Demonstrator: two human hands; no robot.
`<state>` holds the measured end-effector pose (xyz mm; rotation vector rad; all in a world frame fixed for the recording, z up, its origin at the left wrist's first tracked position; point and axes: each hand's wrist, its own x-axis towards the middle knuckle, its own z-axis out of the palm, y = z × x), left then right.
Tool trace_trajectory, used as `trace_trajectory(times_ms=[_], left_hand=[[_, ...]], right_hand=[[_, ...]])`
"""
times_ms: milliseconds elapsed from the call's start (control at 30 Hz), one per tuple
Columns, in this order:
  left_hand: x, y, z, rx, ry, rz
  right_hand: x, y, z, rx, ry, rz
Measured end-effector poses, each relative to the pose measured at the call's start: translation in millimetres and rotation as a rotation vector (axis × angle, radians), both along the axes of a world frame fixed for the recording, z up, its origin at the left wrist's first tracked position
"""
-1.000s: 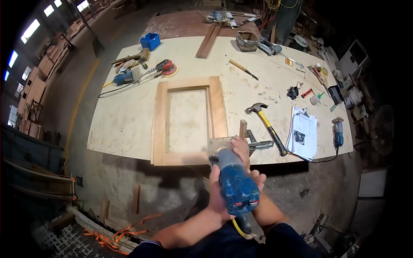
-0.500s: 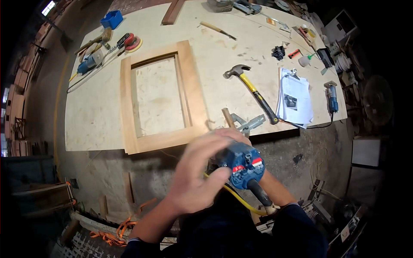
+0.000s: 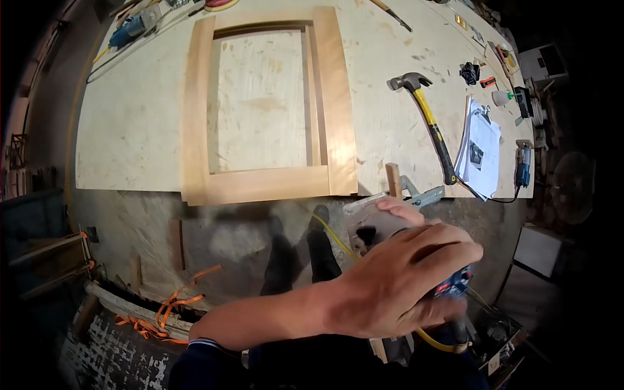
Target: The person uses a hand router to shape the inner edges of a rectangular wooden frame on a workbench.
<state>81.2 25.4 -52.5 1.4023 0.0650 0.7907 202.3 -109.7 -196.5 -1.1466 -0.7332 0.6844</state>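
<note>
- The left hand (image 3: 403, 276) is curled over the back part of a blue power tool (image 3: 452, 285), right of the lower middle of the frame. Half a second ago it was a blur with the fingers spread out.
- The right hand (image 3: 402, 209) has bent fingers on the flat gray plate (image 3: 385, 222) at the tool's front. The rest of it is hidden, but the fingers that show hold on to the tool.
- The tool is tipped, so its plate now shows, with a dark hole in it. One second ago the plate was by the low right corner of the wooden frame (image 3: 339, 110). Now it is apart from the wood, more to the right.
- A yellow cord (image 3: 337, 239) runs down to the tool from near two dark shoes (image 3: 319, 218), which now show around the middle.
- The wooden frame lies flat on the desk (image 3: 130, 130), top middle. It sits higher in the picture than half a second ago, because the view has turned.
- Just right of the plate, a metal clamp (image 3: 426, 196) and a small wood stick (image 3: 393, 179) are at the desk's edge.
- The hammer (image 3: 430, 120) lies at the upper right, beside a clipboard with papers (image 3: 482, 153). Both lie on the desk as before.
- Orange straps (image 3: 168, 312) lie at the lower left.
</note>
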Motion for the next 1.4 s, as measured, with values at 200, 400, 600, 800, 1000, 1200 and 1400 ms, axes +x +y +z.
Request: trace_trajectory(times_ms=[200,400,600,800,1000,1200,1400], left_hand=[[15.3,-26.5,-47.9,0.325,0.008,0.368],[14.3,-4.0,-54.6,0.384,0.006,0.412],[-49.8,53.9,-106.3,0.537,0.444,0.304],[-102.9,80.3,-181.2,0.638,0.785,0.319],[-101.2,80.9,-194.1,0.782,0.733,0.427],[-100.7,79.1,-193.2,0.713,0.73,0.415],[-99.2,74.8,-202.6,0.721,0.737,0.452]], right_hand=[[6.4,44.5,5.8,-0.046,-0.4,0.072],[14.2,69.2,-1.9,0.014,-0.465,0.251],[20.0,71.7,-18.8,0.001,-0.444,0.352],[11.0,68.0,-41.0,-0.083,-0.473,0.377],[11.2,75.5,-43.7,-0.035,-0.543,0.459],[-5.7,80.6,-33.7,-0.077,-0.525,0.414],[-12.7,78.5,-37.6,-0.111,-0.551,0.359]])
